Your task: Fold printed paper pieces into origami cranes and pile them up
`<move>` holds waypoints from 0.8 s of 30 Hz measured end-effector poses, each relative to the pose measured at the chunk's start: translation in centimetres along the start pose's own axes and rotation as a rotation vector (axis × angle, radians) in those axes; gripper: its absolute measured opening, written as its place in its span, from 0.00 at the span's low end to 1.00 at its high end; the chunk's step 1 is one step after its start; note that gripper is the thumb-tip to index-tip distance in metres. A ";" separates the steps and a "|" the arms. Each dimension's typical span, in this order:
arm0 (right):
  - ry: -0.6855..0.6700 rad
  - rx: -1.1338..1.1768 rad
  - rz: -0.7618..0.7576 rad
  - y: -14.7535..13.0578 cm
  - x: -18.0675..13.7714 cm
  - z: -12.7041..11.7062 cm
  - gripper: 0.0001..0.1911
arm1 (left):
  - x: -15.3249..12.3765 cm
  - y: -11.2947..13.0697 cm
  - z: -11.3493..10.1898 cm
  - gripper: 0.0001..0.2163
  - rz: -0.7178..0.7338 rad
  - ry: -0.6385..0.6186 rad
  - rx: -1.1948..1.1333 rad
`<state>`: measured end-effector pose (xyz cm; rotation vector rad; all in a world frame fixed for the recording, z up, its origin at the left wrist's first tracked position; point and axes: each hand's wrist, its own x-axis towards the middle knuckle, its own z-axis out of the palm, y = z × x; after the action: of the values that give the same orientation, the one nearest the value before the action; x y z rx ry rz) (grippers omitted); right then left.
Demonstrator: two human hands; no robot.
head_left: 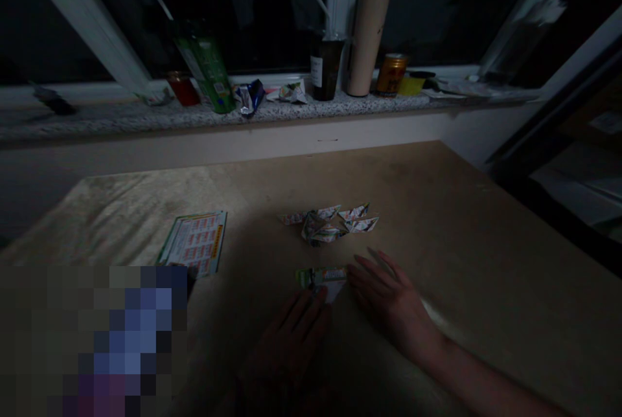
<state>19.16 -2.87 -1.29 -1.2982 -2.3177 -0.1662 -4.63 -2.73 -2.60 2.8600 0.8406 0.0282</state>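
A small piece of printed paper [335,273], green at one end and partly folded, lies on the table in front of me. My left hand [296,326] rests flat with its fingertips on the paper's near edge; its fingers are stretched out, and deep shadow covers the wrist. My right hand [389,294] lies at the paper's right end with fingers extended and somewhat spread, the fingertips touching or very near it. Just beyond, several folded paper shapes [325,226] with pointed ends sit close together, made of similar printed paper.
A printed card [197,242] lies to the left, beside a pixelated patch. On the granite windowsill [286,108] stand a green carton [208,70], a dark cup with a straw [326,67], a tall flask [370,32] and a gold can [391,75]. Crumpled wrappers [250,96] lie there too.
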 end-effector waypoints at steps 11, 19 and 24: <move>-0.074 -0.001 0.008 0.1 0.5 -0.3 0.14 | 0.3 0.8 -0.5 0.40 -0.048 -0.004 0.028; -0.106 0.099 0.101 0.0 2.7 1.0 0.20 | 0.7 2.8 -1.6 0.40 -0.152 0.128 0.069; -0.157 0.091 0.118 -0.3 3.2 1.4 0.18 | 1.3 3.0 -1.7 0.38 -0.109 0.150 0.068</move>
<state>16.99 -0.10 -1.04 -1.4423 -2.3386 0.0815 -2.05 -4.27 -0.44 2.8987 1.0446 0.2068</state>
